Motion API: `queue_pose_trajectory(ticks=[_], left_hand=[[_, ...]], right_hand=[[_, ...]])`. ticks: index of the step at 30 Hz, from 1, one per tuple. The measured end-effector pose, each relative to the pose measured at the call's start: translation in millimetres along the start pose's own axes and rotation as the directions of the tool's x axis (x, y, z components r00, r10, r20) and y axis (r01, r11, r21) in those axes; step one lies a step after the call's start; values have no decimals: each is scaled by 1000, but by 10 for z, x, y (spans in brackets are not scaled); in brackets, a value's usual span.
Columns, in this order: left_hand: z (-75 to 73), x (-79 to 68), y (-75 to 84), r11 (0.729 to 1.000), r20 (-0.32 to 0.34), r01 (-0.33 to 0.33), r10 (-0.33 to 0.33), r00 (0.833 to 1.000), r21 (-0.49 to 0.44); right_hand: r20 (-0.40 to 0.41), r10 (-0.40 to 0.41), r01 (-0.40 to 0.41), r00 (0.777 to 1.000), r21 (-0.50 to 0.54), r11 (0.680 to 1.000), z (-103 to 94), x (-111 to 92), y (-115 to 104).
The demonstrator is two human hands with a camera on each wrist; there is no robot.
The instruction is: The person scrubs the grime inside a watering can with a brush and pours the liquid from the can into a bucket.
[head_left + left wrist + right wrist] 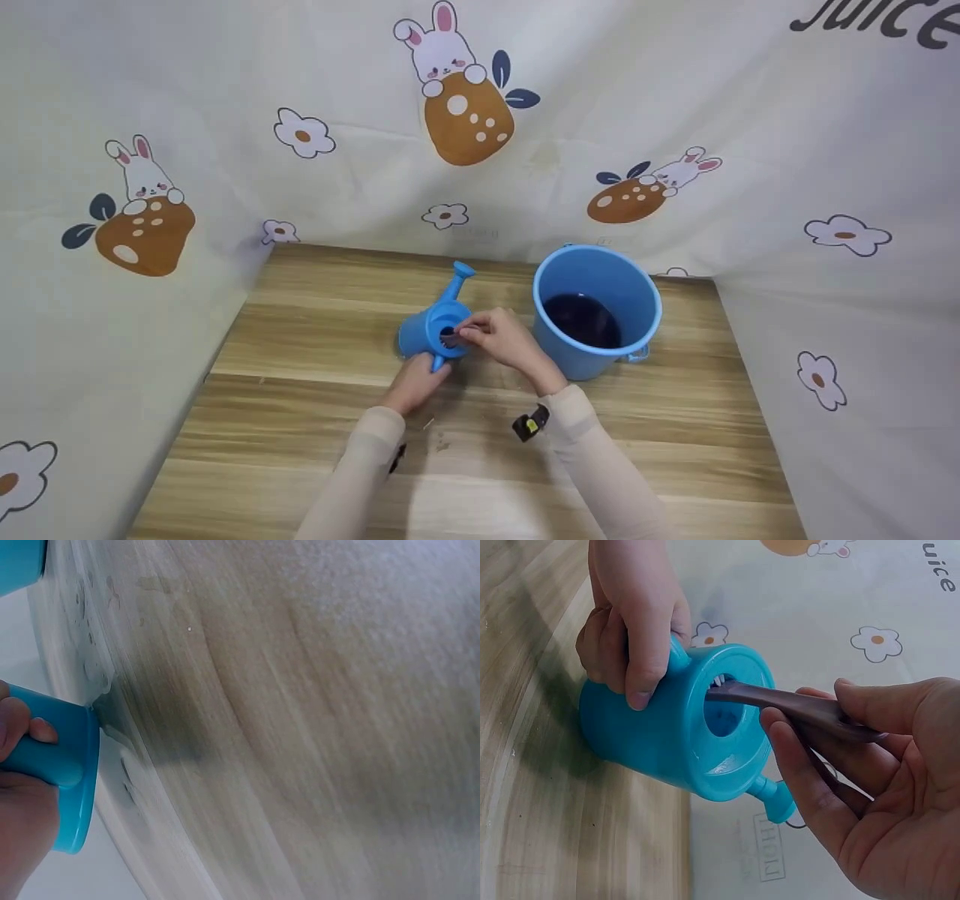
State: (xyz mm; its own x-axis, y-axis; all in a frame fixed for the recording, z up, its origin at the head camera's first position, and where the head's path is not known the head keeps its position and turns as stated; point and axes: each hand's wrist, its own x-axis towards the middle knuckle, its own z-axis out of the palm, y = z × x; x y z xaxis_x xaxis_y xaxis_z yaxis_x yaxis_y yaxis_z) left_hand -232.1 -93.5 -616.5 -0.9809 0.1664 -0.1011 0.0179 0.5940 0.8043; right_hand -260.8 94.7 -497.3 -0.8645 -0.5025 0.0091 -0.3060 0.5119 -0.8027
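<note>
A blue watering can [415,335] stands upright on the wooden table, its spout pointing away. My left hand [417,382] grips the can's handle; in the left wrist view its fingers curl round the blue handle [45,760]. Between thumb and fingers my right hand [508,343] pinches a dark purple two-armed clip [780,701]. The clip's narrow end reaches into the round opening on top of the can, where pale teeth show at the rim. What the tip touches inside is hidden. Right of the can stands a blue bucket [574,363] with dark liquid [581,319] in it.
Wood-grain table [300,420] lies under everything, with small wet marks [441,442] in front of the can. Printed cloth walls [360,195] rise behind and on both sides. The bucket's handle joint [637,355] sticks out on its right.
</note>
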Motion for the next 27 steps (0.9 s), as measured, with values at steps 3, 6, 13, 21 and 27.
queue_pose_trajectory(ticks=[3,6,13,21,27], left_hand=[[3,0,-1,1000,8,12,-12,1000,1],[1,-3,4,1000,11,22,-22,1000,-4],[-3,-12,29,999,22,29,-28,999,-30],[-1,-16,25,999,28,28,-27,999,-35],[-3,-20,14,1000,18,12,-12,1000,-24]], right_hand=[[-4,-4,4,1000,-11,1000,3,0,-7],[-1,7,-7,1000,-8,1000,8,4,-6],[2,12,-12,1000,-3,1000,25,18,11],[0,15,-15,1000,-4,1000,55,37,33],[-8,3,-3,1000,15,1000,102,55,52]])
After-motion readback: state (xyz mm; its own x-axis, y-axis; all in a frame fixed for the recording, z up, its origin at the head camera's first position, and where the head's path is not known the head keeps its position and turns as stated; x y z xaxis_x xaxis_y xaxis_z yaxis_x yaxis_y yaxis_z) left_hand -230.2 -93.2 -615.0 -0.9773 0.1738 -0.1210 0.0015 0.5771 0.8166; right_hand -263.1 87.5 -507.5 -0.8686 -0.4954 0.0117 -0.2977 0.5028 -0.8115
